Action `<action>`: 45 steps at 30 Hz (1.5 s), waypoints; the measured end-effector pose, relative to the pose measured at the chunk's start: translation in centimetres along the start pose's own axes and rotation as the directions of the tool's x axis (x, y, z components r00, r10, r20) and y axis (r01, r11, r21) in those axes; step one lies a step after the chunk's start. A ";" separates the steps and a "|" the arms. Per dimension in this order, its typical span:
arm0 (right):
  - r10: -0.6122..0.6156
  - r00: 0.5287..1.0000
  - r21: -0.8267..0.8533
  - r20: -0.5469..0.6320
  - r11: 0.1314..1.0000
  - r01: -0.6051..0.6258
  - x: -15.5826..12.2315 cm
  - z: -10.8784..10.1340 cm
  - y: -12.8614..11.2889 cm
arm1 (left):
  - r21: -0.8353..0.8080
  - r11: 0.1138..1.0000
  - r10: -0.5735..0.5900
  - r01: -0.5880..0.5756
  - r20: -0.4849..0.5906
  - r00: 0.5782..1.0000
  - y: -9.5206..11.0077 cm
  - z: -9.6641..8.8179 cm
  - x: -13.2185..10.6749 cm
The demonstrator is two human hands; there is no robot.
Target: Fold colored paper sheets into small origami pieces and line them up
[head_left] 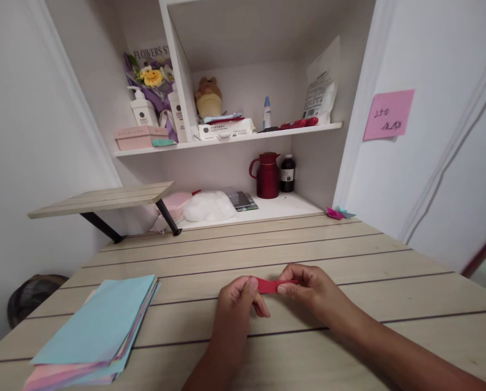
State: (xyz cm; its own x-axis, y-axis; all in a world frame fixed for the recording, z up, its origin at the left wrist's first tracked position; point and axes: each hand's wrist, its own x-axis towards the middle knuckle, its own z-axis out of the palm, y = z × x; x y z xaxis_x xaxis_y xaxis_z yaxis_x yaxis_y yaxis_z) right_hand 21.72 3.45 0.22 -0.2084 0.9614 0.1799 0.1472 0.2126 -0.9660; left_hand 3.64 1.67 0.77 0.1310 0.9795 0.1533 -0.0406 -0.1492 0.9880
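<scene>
A small strip of folded red paper (267,285) is held level between my two hands, a little above the wooden table. My left hand (239,300) pinches its left end between thumb and fingers, the other fingers curled below. On the right end, my right hand (308,287) has thumb and forefinger closed, and a thin red tip shows past the thumb. To the left of my hands lies a stack of coloured paper (100,320), light blue on top with pink and purple sheets under it.
Planked table (373,347) spreads beneath my hands. A small raised shelf (104,198) on black legs stands at the back left. Two little folded paper pieces (335,213) lie at the back right corner. Behind, a white cabinet holds a red jug (267,176) and a dark bottle (287,175).
</scene>
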 end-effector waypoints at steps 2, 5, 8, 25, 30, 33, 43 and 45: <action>-0.024 1.000 -0.060 0.014 0.998 0.025 -0.2 0.1 -0.4 | -0.002 1.000 -0.012 0.012 0.027 1.000 0.0 -0.3 0.1; -0.098 0.994 -0.203 0.040 0.973 0.104 -0.4 0.1 -0.6 | 0.022 0.999 -0.037 0.036 0.015 0.999 -0.5 -0.9 0.5; -0.168 0.985 -0.338 0.039 0.925 0.172 -0.2 0.0 0.0 | 0.099 0.995 -0.015 0.026 -0.110 0.994 -1.4 -1.5 1.1; -0.195 0.978 -0.514 0.078 0.832 0.207 0.9 -0.5 1.9 | 0.584 0.773 0.185 -0.249 0.167 0.968 -2.8 -1.5 0.7; -0.207 0.974 -0.480 0.091 0.848 0.225 0.8 -0.5 1.7 | 0.694 0.666 0.179 -0.272 0.206 0.962 -2.2 -1.3 0.9; -0.208 0.972 -0.522 0.104 0.821 0.232 0.8 -0.6 1.5 | 0.743 0.628 0.156 -0.231 0.170 0.973 -2.1 -1.2 1.0; -0.214 0.969 -0.649 0.122 0.721 0.240 1.2 -1.7 2.1 | 0.817 0.526 0.148 -0.237 0.187 0.971 -2.7 -1.4 1.3; -0.217 0.969 -0.647 0.120 0.723 0.242 1.2 -1.6 1.9 | 0.827 0.493 0.159 -0.270 0.220 0.963 -2.7 -1.5 1.2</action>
State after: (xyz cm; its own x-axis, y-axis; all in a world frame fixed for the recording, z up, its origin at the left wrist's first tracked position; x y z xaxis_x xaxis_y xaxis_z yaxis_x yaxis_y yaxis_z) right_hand 23.26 5.31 -1.15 -0.3500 0.8642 0.3614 0.6818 0.4996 -0.5344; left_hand 2.46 3.42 -1.70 0.3375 0.8893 0.3088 0.7637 -0.4504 0.4624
